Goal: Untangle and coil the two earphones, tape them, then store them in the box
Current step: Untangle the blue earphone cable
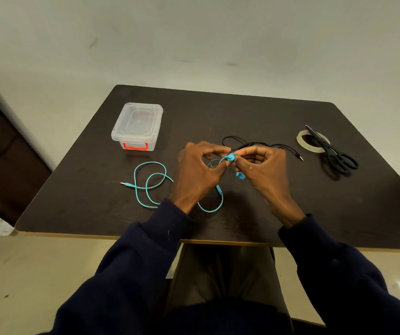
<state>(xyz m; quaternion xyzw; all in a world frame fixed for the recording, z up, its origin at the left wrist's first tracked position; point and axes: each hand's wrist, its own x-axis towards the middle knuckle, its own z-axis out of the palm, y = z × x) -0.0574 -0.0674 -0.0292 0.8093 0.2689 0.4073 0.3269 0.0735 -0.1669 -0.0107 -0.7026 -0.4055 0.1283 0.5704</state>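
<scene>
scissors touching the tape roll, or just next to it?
Touching. The head view shows the scissors lying across the tape roll, with the blades resting over its rim and no gap between them.

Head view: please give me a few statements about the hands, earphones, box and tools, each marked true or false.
1. Both the left hand and the right hand pinch the blue earphone near its buds. True.
2. The clear box stands open with its lid off. False: its lid is on.
3. The black earphone lies on the table beyond the hands. True.
4. The scissors lie next to the box. False: they rest across the tape roll on the table's right side.
5. The blue earphone is coiled and taped. False: its cable lies in loose loops.
</scene>
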